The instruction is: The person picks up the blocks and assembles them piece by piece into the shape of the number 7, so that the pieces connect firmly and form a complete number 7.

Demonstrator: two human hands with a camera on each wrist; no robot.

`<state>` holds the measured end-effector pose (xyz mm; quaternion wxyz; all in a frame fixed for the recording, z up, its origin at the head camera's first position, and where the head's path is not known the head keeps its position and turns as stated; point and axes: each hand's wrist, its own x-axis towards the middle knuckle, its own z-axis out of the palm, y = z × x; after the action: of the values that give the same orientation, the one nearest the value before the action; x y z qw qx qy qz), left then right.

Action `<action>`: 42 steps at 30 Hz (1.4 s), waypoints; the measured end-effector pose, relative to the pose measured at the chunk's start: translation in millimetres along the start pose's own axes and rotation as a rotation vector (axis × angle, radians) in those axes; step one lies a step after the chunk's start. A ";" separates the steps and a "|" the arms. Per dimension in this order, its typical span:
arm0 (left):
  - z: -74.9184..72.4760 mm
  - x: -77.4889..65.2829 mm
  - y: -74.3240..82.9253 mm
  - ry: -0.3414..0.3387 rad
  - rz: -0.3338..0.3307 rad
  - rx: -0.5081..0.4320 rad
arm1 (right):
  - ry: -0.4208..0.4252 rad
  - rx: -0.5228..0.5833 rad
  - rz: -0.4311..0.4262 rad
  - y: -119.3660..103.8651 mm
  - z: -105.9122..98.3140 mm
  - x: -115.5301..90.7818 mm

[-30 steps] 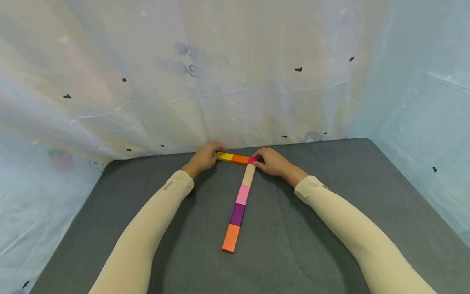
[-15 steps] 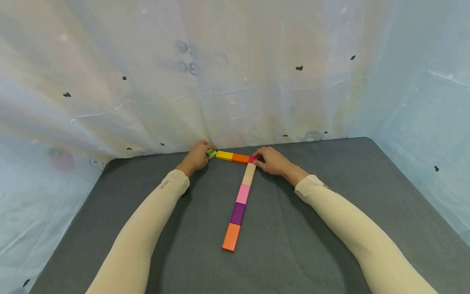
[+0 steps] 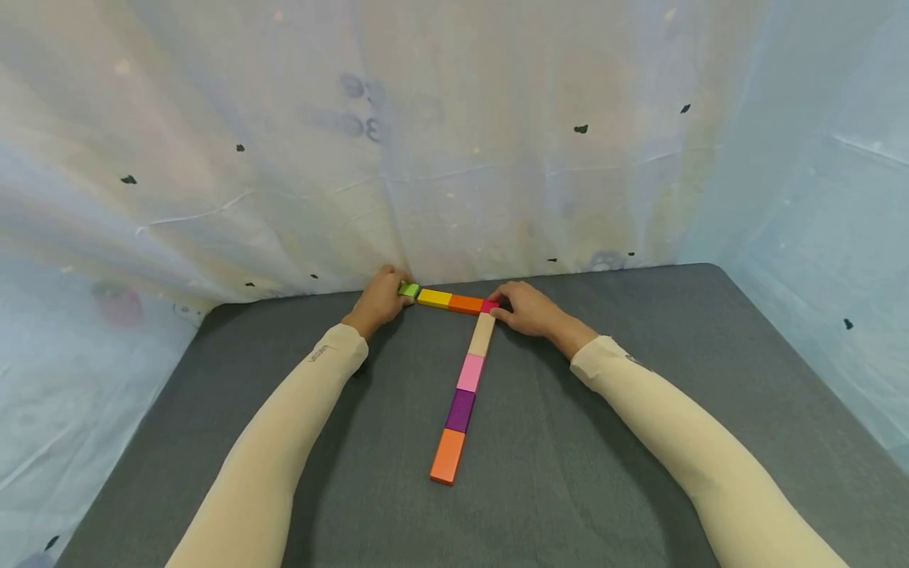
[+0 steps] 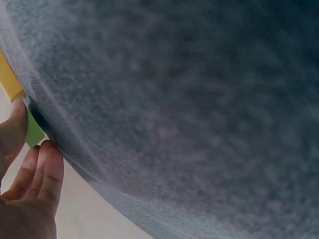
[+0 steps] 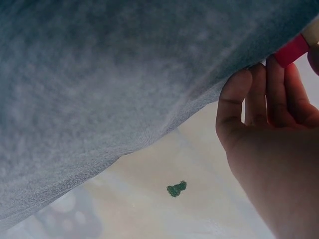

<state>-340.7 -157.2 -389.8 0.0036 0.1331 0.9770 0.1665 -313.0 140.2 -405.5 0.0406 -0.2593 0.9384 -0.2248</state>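
My left hand [image 3: 381, 302] pinches a light green block [image 3: 409, 289] between thumb and fingers at the row's left end, a thin gap from the yellow block [image 3: 435, 298]. The left wrist view shows thumb and fingertips on opposite sides of that green block [image 4: 35, 132]. To the right of the yellow comes an orange block [image 3: 465, 304], then a small crimson block [image 3: 488, 306] at the corner. My right hand [image 3: 531, 309] holds the crimson block [image 5: 292, 51] between thumb and fingers. From there a beige block [image 3: 481, 334] leads toward me.
Below the beige lie a pink block [image 3: 470, 372], a purple block [image 3: 461, 410] and an orange block [image 3: 447, 456], end to end. All rest on a dark grey cloth-covered table [image 3: 582, 473]. A pale plastic curtain [image 3: 454, 158] hangs along its back edge.
My left hand has shifted left, away from the yellow block. The green block was tilted half a second ago and now lies flatter in line with the row. My right hand stays put.
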 end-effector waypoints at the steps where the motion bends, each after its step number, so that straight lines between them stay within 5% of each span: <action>1: 0.2 0.1 0.0 0.003 0.010 0.006 | 0.000 0.003 0.001 -0.2 0.2 0.0; 28: 8.4 -5.3 3.9 -0.034 0.105 0.085 | 0.001 0.007 0.018 -1.7 2.7 -4.0; 42: 9.1 -8.9 -0.8 -0.008 0.101 0.103 | -0.004 -0.001 0.006 -5.4 3.3 -1.3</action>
<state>-331.8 -157.3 -399.0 -0.0078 0.1830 0.9763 0.1156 -308.7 135.4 -406.1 0.0432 -0.2568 0.9392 -0.2238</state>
